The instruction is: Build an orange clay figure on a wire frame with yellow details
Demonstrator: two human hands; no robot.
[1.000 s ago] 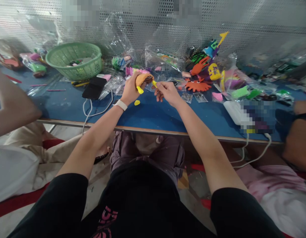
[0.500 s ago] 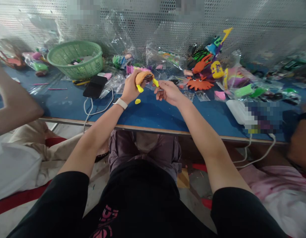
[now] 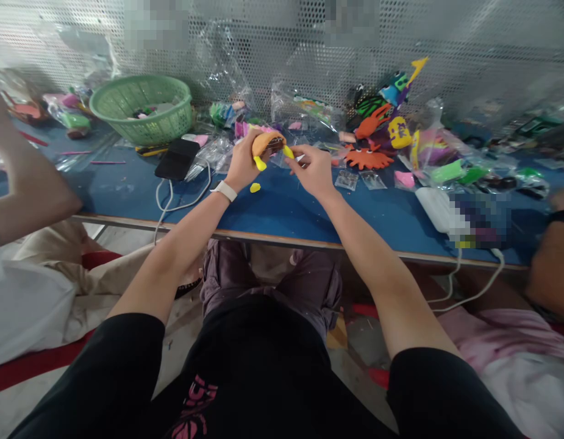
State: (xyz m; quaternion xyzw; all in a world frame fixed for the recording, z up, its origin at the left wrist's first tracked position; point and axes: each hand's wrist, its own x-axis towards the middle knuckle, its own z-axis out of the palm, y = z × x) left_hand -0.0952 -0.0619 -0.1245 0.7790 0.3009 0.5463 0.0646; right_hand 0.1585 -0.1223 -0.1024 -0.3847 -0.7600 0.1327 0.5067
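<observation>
Both hands meet: left hand (image 3: 243, 163) clamps the orange toy (image 3: 266, 144), right hand (image 3: 311, 169) pinching beside it.

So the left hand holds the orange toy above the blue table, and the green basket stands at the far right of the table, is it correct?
Not quite. In the head view the left hand does hold the orange toy above the blue table, but the green basket stands at the far left.

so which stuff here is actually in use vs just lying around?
In use:
- left hand, holding the orange toy
- right hand, at the toy's yellow piece
- loose yellow bit on the table, just below the hands

Lying about:
- green basket
- black phone and white cable
- orange crab cutout
- white power bank
</observation>
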